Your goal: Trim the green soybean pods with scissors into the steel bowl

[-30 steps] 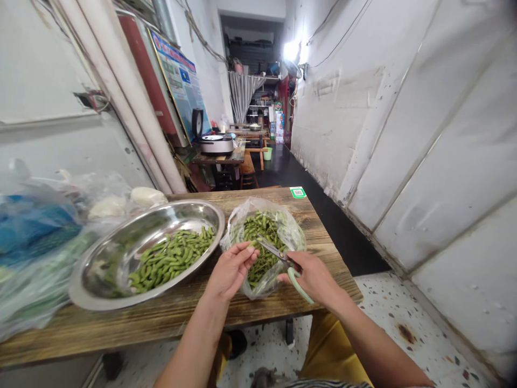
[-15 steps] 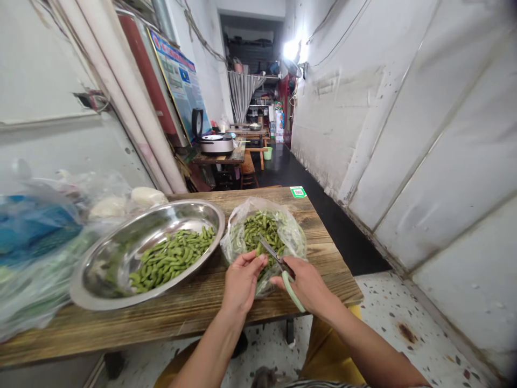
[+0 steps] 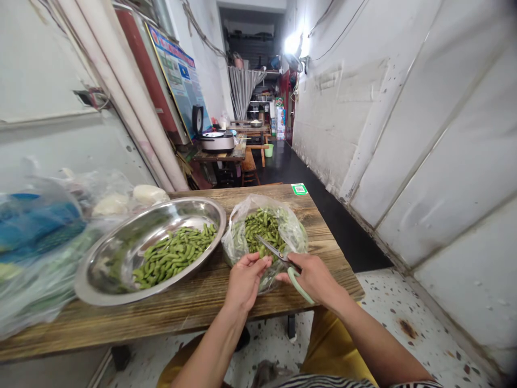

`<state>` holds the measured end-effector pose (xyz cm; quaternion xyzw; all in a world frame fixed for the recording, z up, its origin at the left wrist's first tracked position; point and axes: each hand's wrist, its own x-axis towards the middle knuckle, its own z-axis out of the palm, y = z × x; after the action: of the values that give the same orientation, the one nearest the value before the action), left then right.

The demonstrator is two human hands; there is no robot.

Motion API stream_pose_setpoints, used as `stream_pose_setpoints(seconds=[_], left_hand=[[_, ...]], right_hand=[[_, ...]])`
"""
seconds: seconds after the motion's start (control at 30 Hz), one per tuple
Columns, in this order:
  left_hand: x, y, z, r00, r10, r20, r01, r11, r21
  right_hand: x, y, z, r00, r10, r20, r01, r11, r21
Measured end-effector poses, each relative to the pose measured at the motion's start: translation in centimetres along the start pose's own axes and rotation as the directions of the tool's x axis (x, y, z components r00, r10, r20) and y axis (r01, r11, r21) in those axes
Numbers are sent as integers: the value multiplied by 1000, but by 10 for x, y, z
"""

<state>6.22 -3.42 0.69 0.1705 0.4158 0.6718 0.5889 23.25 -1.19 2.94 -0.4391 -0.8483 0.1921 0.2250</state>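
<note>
My left hand [image 3: 247, 283] is closed in a pinch at the near side of a clear plastic bag [image 3: 237, 237]. An edamame pod seems to be between its thumb and fingers, mostly hidden by them. My right hand [image 3: 319, 280] grips scissors with pale green handles [image 3: 301, 288]. Their blades point up and left over the bag, just beyond my left fingertips, and look slightly parted. Inside the bag lie many green edamame pods [image 3: 264, 223]. To the left, a large oval steel basin [image 3: 91, 288] holds a heap of more pods [image 3: 177, 253].
The wooden table [image 3: 194, 318] carries plastic bags [image 3: 44, 237] at its left end, one with something blue inside. A green code sticker [image 3: 299, 189] is at the far right corner. Farther back stands an open rice cooker [image 3: 217, 141] on another table. A white wall [image 3: 388, 134] runs along the right.
The view has shifted slightly. Both hands stay over the near side of the bag, and the pod tip visible earlier at my left fingertips is now harder to see.
</note>
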Motion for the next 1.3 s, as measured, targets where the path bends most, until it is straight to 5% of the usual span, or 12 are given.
stream_pose_setpoints(seconds=[0.2,0.4,0.53,0.8,1.0,1.07,1.2,1.3], left_hand=[[2,4,2,995,1,-95,-7,998,-63],[2,1,0,996,58,-64,-61,997,-55],[3,-5,-4,978,197,-73,-191,978,83],[5,-9,-10,918,394,-47,-365,884,294],[8,-6,-19,833,547,77,-503,692,517],[8,-4,-22,768,622,156,-585,579,568],[6,2,-25,509,758,408,-751,160,641],[3,6,-26,381,758,530,-778,-46,626]], right_hand=[[4,11,-4,997,70,-13,-68,991,117],[1,7,-14,986,42,163,-80,969,235],[0,3,-16,976,8,219,-68,961,267],[1,0,-20,963,-33,266,-56,946,320],[2,6,-21,962,-14,274,-97,917,388],[3,7,-20,960,-14,280,-108,903,415],[4,6,-22,960,-41,278,-86,899,429],[4,5,-24,959,-63,275,-54,916,397]])
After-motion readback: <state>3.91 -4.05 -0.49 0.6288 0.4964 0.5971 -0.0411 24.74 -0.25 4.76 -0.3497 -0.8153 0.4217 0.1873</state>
